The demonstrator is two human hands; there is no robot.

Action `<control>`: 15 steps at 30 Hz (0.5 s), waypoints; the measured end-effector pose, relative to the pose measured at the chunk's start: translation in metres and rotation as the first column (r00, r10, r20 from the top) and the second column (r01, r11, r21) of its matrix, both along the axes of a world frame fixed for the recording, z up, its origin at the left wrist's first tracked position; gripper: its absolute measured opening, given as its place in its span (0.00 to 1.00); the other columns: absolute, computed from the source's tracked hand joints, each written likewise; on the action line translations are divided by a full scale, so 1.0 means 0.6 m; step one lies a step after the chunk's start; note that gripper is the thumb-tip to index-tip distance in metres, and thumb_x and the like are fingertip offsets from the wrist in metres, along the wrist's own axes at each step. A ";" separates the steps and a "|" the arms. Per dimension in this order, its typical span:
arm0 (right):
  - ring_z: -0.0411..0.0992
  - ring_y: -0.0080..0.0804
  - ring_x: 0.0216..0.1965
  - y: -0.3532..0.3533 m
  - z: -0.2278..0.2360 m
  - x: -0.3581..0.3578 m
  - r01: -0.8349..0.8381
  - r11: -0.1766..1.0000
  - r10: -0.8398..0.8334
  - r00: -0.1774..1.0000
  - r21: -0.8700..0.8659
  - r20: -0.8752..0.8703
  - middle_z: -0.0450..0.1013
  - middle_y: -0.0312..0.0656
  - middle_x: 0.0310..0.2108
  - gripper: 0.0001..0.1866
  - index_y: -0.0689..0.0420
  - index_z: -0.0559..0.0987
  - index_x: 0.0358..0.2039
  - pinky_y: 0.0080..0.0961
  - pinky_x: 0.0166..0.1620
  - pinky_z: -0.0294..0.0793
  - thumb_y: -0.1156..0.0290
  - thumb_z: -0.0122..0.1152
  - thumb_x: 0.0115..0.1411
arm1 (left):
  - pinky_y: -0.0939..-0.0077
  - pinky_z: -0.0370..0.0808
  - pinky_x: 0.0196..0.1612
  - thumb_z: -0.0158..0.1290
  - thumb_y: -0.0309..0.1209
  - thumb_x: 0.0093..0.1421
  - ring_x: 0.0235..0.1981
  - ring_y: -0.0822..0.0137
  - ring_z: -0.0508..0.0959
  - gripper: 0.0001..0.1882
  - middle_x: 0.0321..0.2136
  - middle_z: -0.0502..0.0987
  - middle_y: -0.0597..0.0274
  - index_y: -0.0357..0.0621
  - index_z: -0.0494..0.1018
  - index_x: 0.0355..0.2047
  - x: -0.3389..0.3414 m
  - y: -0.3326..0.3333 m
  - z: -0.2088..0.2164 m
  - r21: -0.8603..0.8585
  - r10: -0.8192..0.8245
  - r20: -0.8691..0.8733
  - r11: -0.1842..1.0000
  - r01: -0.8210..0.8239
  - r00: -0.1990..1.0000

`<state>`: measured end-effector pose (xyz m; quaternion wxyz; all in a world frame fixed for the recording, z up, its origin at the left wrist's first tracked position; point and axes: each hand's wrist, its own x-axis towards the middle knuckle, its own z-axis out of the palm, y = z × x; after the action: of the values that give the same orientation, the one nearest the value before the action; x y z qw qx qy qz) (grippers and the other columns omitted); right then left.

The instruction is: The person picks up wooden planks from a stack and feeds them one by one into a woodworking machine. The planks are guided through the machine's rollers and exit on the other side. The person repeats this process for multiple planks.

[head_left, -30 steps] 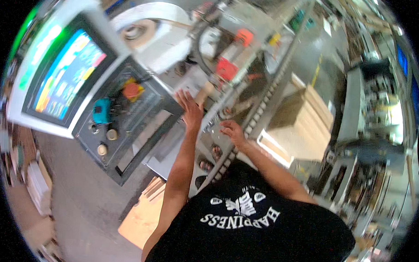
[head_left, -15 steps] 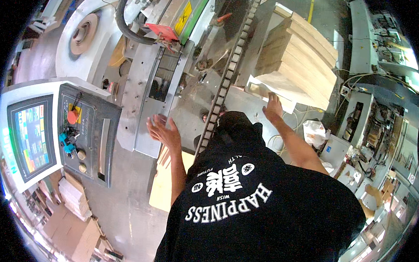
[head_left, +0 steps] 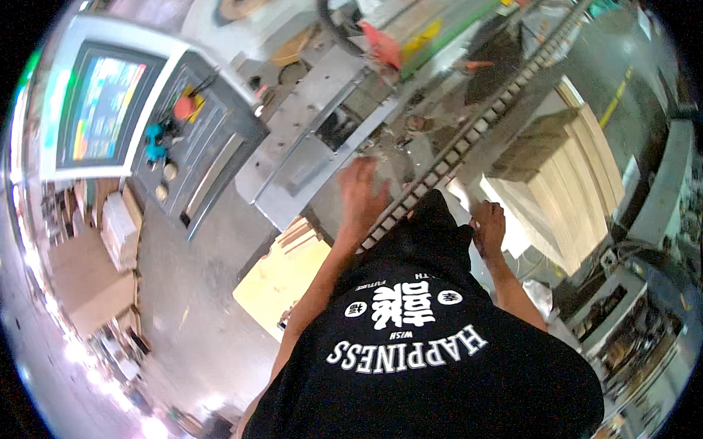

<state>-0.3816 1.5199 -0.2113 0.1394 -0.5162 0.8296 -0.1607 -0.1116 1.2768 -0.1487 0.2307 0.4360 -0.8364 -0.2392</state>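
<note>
My left hand [head_left: 360, 195] is raised in front of the grey metal machine bed [head_left: 292, 159], left of a long slatted chain [head_left: 446, 165]. Its thumb stands apart from the fingers and I see nothing in it; motion blurs it. My right hand [head_left: 488, 226] is on the other side of the chain, beside the near end of a stack of pale wooden boards [head_left: 565, 188]. Its fingers are curled in, and whatever may be in them is hidden. A white surface [head_left: 513, 239] lies between that hand and the boards.
A control panel with a lit screen [head_left: 107, 110] and a red button [head_left: 187, 107] stands at the left. Pale boards [head_left: 284, 275] lie low beside my left forearm. Cardboard [head_left: 86, 276] is stacked at the lower left. Grey machinery [head_left: 662, 199] lines the right side.
The view has turned, so the machine and boards appear further right. My right hand has drawn back toward my body and its fingers have curled. The left hand now points further forward.
</note>
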 end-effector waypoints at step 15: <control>0.67 0.54 0.62 -0.316 0.177 0.062 -0.480 0.867 0.483 0.876 -0.131 -0.016 0.71 0.50 0.58 0.30 0.58 0.76 0.58 0.52 0.66 0.64 0.73 0.66 0.52 | 0.50 0.63 0.70 0.64 0.48 0.63 0.64 0.48 0.71 0.35 0.62 0.73 0.52 0.46 0.71 0.66 -0.049 -0.027 -0.003 0.016 -0.208 0.212 0.978 0.209 0.955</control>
<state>-0.3441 1.3301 -0.1049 0.1482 -0.7131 0.6613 -0.1794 -0.1411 1.2606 -0.1506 0.1150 0.3676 -0.8983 -0.2114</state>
